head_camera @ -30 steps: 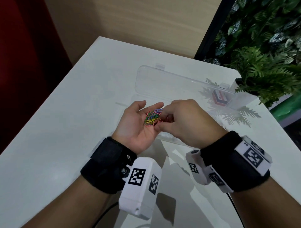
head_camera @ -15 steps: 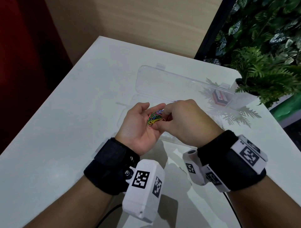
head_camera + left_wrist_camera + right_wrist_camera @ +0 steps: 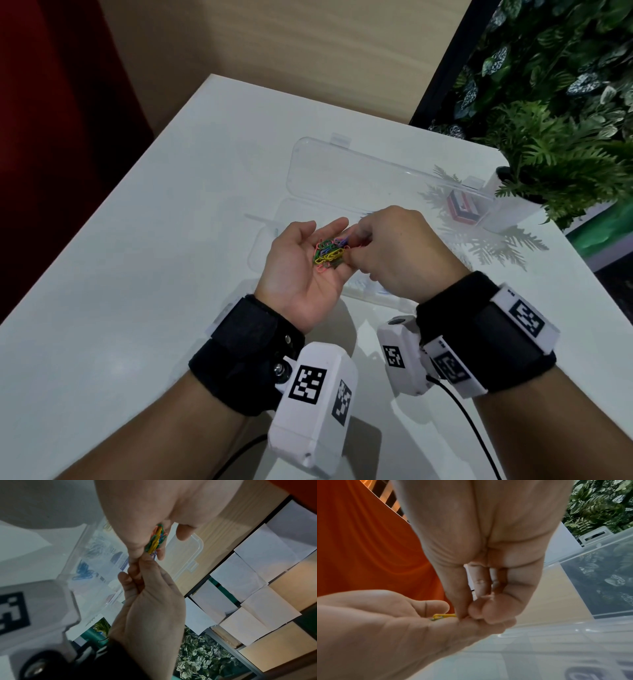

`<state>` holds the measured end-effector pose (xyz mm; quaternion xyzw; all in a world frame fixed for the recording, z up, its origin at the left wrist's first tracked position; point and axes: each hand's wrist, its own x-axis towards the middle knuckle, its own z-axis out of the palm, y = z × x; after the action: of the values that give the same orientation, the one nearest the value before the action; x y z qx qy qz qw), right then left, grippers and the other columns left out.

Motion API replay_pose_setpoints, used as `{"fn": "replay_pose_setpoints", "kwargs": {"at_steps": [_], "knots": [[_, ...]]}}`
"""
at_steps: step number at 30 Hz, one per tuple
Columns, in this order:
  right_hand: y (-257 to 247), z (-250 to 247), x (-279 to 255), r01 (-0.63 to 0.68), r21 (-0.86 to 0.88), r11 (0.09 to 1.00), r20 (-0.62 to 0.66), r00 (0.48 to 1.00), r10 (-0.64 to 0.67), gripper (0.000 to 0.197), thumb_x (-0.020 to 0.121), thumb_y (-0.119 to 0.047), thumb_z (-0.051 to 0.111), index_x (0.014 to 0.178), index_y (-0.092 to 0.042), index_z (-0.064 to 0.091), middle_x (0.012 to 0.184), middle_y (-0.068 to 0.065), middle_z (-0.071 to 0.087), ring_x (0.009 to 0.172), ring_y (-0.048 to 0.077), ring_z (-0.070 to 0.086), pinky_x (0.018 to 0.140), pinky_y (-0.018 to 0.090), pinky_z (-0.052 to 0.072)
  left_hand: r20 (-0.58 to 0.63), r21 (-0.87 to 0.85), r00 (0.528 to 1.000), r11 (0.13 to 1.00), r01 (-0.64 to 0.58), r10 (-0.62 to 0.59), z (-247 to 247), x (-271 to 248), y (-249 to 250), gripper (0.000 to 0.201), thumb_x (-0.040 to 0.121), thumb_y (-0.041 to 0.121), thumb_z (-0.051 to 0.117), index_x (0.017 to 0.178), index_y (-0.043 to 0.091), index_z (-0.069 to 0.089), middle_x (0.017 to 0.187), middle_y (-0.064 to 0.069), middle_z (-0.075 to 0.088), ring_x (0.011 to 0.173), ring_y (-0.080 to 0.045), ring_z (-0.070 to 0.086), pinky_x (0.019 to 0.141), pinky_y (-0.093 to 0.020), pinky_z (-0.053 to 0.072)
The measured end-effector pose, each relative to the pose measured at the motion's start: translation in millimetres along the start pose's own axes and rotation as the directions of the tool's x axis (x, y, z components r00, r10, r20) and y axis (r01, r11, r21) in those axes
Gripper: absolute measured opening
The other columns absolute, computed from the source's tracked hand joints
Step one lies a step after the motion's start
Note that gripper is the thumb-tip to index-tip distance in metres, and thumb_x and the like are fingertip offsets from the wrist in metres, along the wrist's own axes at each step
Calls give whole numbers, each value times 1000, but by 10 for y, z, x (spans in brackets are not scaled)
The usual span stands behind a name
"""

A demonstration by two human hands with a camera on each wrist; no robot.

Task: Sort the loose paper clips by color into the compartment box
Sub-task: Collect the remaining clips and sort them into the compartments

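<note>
My left hand lies palm up over the clear compartment box, fingers relaxed, carrying a heap of mixed-colour paper clips. My right hand has its thumb and fingertips pinched together at the heap's right edge, on a bluish clip. From the right wrist a yellow clip shows beside the pinch on the left palm. Blue clips lie in one compartment, silvery ones in another. The hands hide most of the box.
The box's clear lid lies open flat behind the hands. A small red box and a potted fern in a white pot stand at the table's far right. Cables trail from the wrist cameras near the front edge.
Both hands have drifted slightly right and farther over the box. The right fingertips have shifted from the heap's near side to its far right edge.
</note>
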<state>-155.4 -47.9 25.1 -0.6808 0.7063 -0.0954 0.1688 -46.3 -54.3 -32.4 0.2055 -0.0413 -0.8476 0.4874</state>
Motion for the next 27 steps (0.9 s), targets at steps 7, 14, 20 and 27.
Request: {"fn": "replay_pose_setpoints", "kwargs": {"at_steps": [7,14,20,27], "knots": [[3,-118,90,-39,-26,999,59,997,40,11,76,-9,61,80,-8,71,78,14,70,76,30,68,73,39,59,-3,-10,1000,1000,17,-17,26,1,-55,39,97,21,35,117,-8,52,105,-29,61,92,-38,61,95,-51,46],[210,-430,103,-18,186,982,41,999,10,4,74,-4,66,71,-7,66,52,10,62,51,24,57,64,48,55,24,-70,999,997,43,-41,46,3,-13,40,96,20,37,114,-12,54,123,-35,56,113,-47,56,95,-49,47],[757,-601,32,-101,147,984,-66,992,112,9,75,0,66,71,-7,63,57,12,63,51,24,57,64,44,56,48,-26,997,997,67,-65,98,2,-70,41,96,21,39,112,-13,57,120,-33,59,114,-47,57,102,-49,43],[1113,-404,56,-220,-73,973,-56,975,217,18,76,0,60,66,-15,59,55,0,59,50,17,57,54,25,49,64,49,994,995,81,-84,218,100,-241,40,97,23,38,106,-10,58,123,-32,58,116,-44,56,102,-46,43]]}}
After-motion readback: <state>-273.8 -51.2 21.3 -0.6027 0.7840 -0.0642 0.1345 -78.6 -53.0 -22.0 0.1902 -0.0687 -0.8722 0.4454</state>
